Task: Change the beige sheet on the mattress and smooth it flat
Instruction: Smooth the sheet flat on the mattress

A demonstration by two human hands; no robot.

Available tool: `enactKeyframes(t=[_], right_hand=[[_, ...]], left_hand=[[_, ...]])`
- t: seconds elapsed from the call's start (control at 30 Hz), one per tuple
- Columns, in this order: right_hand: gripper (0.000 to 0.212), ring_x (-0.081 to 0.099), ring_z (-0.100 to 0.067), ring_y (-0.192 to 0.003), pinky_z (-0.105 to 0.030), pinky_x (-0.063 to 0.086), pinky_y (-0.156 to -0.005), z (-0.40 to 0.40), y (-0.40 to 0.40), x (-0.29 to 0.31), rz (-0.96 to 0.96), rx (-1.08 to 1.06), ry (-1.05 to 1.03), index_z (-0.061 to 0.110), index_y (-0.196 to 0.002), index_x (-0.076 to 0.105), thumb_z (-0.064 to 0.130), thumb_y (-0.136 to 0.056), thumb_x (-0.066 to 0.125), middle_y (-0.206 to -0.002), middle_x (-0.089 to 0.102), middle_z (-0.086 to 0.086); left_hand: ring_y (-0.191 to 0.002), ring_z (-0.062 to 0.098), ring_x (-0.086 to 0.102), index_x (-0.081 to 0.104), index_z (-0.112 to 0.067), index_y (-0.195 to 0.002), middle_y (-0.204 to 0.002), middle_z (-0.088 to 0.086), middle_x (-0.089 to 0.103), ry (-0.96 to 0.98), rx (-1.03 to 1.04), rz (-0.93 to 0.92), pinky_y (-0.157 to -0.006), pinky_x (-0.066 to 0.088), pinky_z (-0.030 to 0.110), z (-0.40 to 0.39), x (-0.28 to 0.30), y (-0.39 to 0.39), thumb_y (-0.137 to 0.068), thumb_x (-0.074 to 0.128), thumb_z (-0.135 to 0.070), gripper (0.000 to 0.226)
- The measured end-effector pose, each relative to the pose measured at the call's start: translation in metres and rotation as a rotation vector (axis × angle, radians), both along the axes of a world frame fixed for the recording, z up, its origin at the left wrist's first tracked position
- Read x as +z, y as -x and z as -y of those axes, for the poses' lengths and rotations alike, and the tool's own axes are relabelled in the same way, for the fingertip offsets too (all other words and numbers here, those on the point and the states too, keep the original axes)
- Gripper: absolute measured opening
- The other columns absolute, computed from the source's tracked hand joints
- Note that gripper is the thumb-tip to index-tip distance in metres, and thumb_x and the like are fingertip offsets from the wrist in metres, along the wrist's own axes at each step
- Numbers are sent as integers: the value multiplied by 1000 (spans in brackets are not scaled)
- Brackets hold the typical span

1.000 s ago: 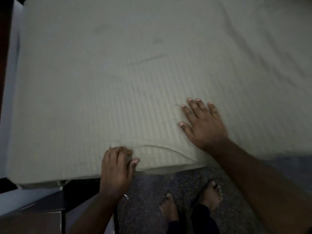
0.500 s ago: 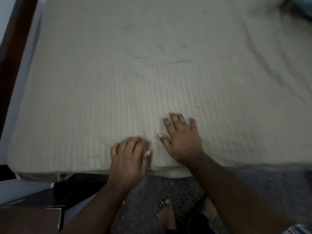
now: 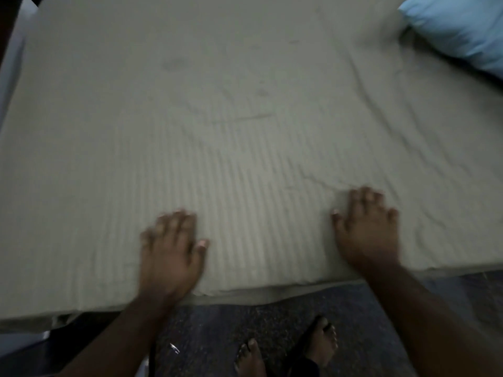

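In the head view, a beige, finely ribbed fabric sheet (image 3: 245, 131) is seen spread over the top of a mattress whose near edge (image 3: 272, 291) runs across the lower part of the picture. The left hand (image 3: 171, 254) is laid palm down on the sheet close to that near edge, its fingers extended and held together, nothing being gripped. The right hand (image 3: 366, 229) is likewise pressed flat on the sheet, well apart from the left one, with its fingers straight and slightly spread; both hands are blurred. Shallow creases are visible in the sheet just beyond the right hand and further off toward the far right, while the ribbed area between the hands lies fairly flat. A light blue pillow (image 3: 460, 28) is seen resting on the sheet in the far right corner. Below the mattress edge, a dark speckled floor (image 3: 231, 330) is shown, on which two bare feet (image 3: 321, 341) are placed.
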State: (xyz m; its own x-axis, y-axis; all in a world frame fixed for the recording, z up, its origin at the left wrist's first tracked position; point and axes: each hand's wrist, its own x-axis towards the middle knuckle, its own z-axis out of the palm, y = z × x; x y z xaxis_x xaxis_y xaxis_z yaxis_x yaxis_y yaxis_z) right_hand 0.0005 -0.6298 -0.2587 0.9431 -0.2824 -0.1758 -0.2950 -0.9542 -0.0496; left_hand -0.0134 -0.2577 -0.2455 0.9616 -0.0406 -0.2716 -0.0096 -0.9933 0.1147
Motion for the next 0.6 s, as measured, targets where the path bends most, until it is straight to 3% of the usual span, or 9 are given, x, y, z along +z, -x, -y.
enactKeyframes(t=[0.07, 0.13, 0.23, 0.3, 0.37, 0.43, 0.6], right_hand=[[72, 37, -40, -143, -63, 27, -114, -37, -5, -8, 24, 236, -59, 11, -149, 45, 57, -96, 30, -156, 41, -19], [70, 37, -34, -146, -61, 24, -117, -44, -5, -15, 31, 324, -78, 20, -150, 45, 62, -96, 31, -158, 40, -11], [77, 31, -31, -149, -57, 23, -119, 19, -3, -22, -15, 174, -21, 23, -155, 38, 69, -95, 22, -162, 34, -7], [82, 28, -34, -150, -59, 25, -116, 80, 4, -18, -54, 11, 35, 18, -155, 35, 70, -95, 16, -163, 32, -10], [87, 30, -40, -146, -64, 29, -112, 121, 6, -8, -62, -175, 40, 9, -152, 38, 70, -94, 14, -159, 34, -19], [88, 34, -46, -142, -67, 32, -107, 122, -4, -1, -75, -238, 31, 1, -148, 40, 66, -95, 16, -154, 37, -28], [69, 43, -42, -140, -62, 33, -111, 13, -43, -15, 95, 250, -116, 9, -146, 50, 55, -97, 36, -152, 44, -22]], left_hand=[[-154, 29, 20, 32, -32, -157, -165, 0, 28, 27, -135, 19, -122, 13, 58, 49, -8, -10, -98, 27, -61, 66], [-155, 24, 15, 21, -38, -159, -168, -4, 19, 6, -153, -7, -123, 9, 57, 68, -15, -16, -98, 20, -65, 66], [-156, 22, 11, 11, -47, -158, -169, -8, 11, -54, -91, -39, -124, 9, 54, 38, -21, -14, -96, 11, -71, 67], [-155, 26, 15, 14, -46, -158, -168, -5, 16, -81, 48, -36, -122, 13, 55, 5, -20, -12, -94, 9, -72, 69], [-152, 32, 20, 24, -37, -158, -166, 2, 25, -92, 240, -23, -120, 18, 59, -12, -13, -16, -92, 11, -72, 76], [-149, 38, 25, 35, -23, -156, -162, 9, 33, -91, 303, -11, -116, 21, 64, -6, -7, -27, -92, 17, -69, 81], [-156, 29, 9, 23, -32, -160, -168, -1, 17, -10, 86, -56, -123, 6, 58, 60, -15, -62, -93, 13, -70, 77]])
